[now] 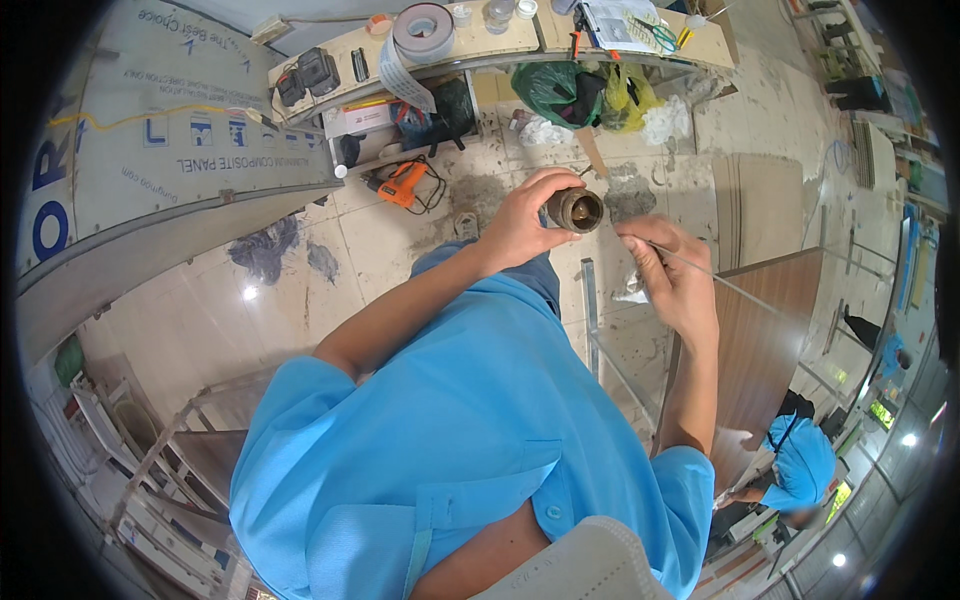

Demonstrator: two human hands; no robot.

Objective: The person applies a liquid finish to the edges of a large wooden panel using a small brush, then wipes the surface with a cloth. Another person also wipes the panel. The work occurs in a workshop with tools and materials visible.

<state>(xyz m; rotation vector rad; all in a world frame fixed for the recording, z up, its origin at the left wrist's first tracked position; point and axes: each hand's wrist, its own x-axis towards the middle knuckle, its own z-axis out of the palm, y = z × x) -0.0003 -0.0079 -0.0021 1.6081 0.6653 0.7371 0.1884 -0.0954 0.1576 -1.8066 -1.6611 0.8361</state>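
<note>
- In the head view, the left hand [530, 216] curls around a small jar [564, 213], thumb on the near side and fingers on the far side, its open mouth facing the camera.
- The jar is up in front of the body, over the floor [380, 262]; its inside looks brown, but whether the contents are wet or dry I cannot tell.
- If this grip loosens or the jar tips, anything runny could spill over the fingers or down onto the trousers [540, 278].
- The right hand [668, 262] pinches a thin rod [745, 291] between thumb and fingertips, just beside the jar and apart from it.
- Held so near one end, the rod could swivel in the pinch, because its long remainder has no other visible support.
- That length crosses in front of the brown panel [775, 265]; a careless swing might scrape it, though the gap between them is unclear.
- An orange heat gun [403, 184] lies on the floor with its black cord [434, 188] looped beside it; a step that way could snag a foot.
</note>
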